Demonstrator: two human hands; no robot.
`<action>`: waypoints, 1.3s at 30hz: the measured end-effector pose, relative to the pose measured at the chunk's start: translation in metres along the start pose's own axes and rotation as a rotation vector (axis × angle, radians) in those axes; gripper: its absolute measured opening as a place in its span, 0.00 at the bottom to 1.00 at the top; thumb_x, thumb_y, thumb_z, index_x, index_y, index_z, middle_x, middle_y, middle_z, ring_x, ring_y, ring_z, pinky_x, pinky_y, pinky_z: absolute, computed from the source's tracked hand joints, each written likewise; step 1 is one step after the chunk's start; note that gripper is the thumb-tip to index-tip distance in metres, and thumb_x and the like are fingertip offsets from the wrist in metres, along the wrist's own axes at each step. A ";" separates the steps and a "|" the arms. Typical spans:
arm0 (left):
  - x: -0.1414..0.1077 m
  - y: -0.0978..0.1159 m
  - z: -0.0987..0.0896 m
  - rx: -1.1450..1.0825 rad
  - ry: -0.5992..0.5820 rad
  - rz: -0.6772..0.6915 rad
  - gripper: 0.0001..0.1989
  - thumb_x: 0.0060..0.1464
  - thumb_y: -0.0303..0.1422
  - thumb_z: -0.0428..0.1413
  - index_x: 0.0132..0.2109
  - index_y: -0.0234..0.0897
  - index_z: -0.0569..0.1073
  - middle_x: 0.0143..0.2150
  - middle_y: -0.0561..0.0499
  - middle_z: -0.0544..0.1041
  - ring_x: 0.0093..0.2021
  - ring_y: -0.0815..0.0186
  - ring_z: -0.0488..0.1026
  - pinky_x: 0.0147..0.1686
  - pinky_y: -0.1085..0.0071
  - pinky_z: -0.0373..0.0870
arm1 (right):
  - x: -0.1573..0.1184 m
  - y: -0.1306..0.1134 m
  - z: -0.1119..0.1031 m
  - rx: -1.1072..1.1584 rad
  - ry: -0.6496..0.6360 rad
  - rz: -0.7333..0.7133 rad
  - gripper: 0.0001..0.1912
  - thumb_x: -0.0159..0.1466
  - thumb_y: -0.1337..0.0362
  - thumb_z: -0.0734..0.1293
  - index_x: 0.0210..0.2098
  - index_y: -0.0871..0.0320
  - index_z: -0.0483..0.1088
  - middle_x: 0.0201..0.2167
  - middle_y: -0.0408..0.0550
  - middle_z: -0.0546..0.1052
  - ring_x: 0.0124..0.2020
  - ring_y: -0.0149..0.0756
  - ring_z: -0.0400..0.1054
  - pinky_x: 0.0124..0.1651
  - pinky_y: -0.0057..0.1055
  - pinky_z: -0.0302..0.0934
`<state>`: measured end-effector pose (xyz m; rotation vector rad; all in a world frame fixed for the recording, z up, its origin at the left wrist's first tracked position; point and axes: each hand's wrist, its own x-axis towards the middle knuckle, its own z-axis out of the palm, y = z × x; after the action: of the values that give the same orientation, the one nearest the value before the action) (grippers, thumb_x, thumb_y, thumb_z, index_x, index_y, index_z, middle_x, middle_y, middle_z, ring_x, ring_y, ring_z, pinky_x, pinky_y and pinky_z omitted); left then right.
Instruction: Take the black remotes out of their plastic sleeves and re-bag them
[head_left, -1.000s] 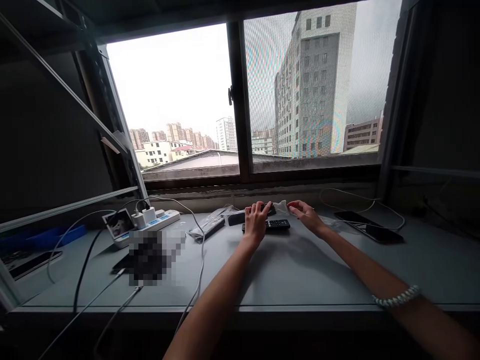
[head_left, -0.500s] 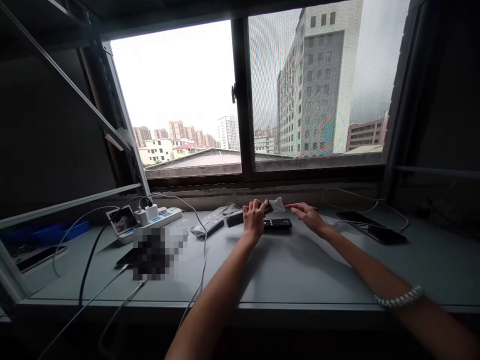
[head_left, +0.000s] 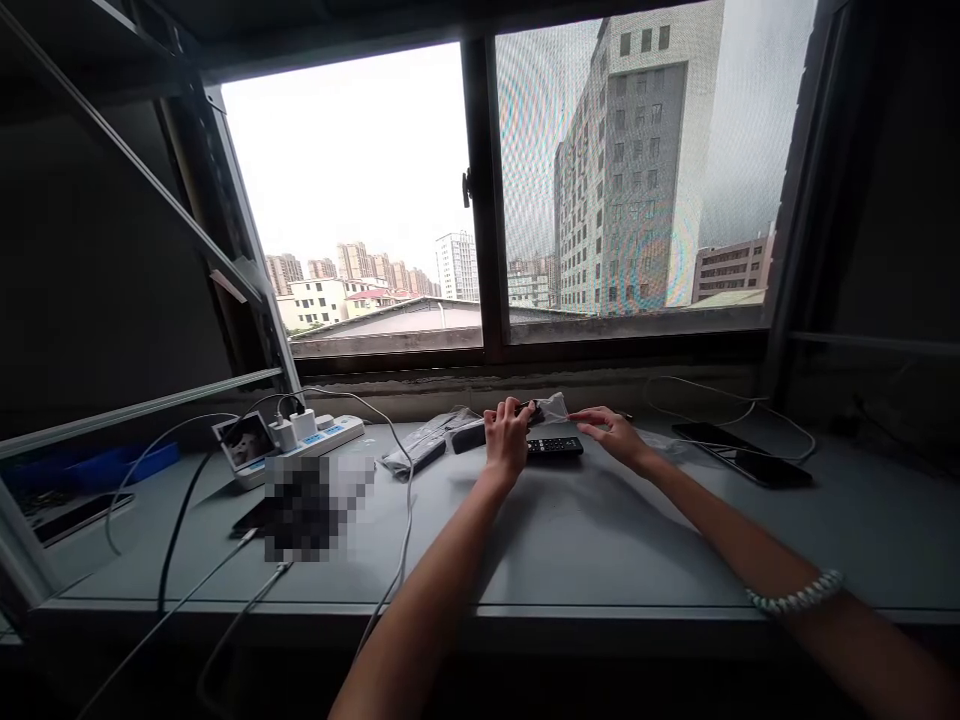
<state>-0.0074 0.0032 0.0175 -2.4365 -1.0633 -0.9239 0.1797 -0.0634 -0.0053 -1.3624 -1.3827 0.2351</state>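
Observation:
My left hand (head_left: 507,436) is closed round a dark object in a clear plastic bag (head_left: 553,407), above the desk near the window. To its right, my right hand (head_left: 609,434) has its fingers drawn together at the bag's right edge; a thin pen-like tip shows behind it. A black remote control (head_left: 556,446) lies on the desk just below the bag, between my hands. Left of my left hand lies another dark object (head_left: 468,438), and beside it a bagged black item (head_left: 426,455).
A white power strip (head_left: 330,436) with chargers and a small picture (head_left: 244,441) stand at the left. White cables cross the desk's left part and front edge (head_left: 600,611). A black phone-like slab (head_left: 750,457) lies at the right with a cable.
My right hand has moved slightly left, its fingers now drawn together at the bag's edge. My left hand stays almost where it was, still holding the bagged object.

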 end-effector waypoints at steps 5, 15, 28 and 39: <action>-0.001 -0.003 0.003 0.035 0.012 0.106 0.21 0.55 0.25 0.52 0.55 0.45 0.64 0.50 0.48 0.67 0.49 0.62 0.64 0.47 0.63 0.58 | 0.000 -0.003 -0.001 0.037 -0.007 0.027 0.13 0.56 0.59 0.62 0.37 0.50 0.76 0.44 0.48 0.72 0.45 0.40 0.65 0.46 0.35 0.61; -0.001 0.001 0.005 0.007 0.043 0.283 0.30 0.56 0.26 0.49 0.63 0.41 0.49 0.52 0.47 0.66 0.51 0.63 0.63 0.49 0.65 0.57 | -0.001 -0.008 -0.003 0.108 -0.101 0.083 0.18 0.56 0.50 0.61 0.27 0.54 0.78 0.44 0.48 0.71 0.42 0.39 0.65 0.43 0.34 0.60; -0.001 0.002 0.002 0.016 0.003 0.287 0.27 0.56 0.23 0.48 0.61 0.44 0.56 0.50 0.47 0.67 0.49 0.63 0.65 0.50 0.64 0.57 | 0.000 0.002 -0.001 0.122 0.051 0.013 0.14 0.44 0.50 0.72 0.22 0.54 0.77 0.42 0.51 0.74 0.45 0.44 0.67 0.45 0.37 0.61; -0.001 0.002 0.002 0.011 0.023 0.282 0.27 0.55 0.24 0.48 0.61 0.44 0.56 0.50 0.48 0.67 0.49 0.63 0.65 0.49 0.64 0.57 | -0.002 -0.006 -0.002 0.118 0.101 0.020 0.15 0.43 0.50 0.73 0.23 0.55 0.77 0.40 0.52 0.74 0.44 0.44 0.67 0.45 0.37 0.61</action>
<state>-0.0060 0.0021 0.0154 -2.4760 -0.6901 -0.8467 0.1776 -0.0682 -0.0009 -1.2736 -1.2530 0.2536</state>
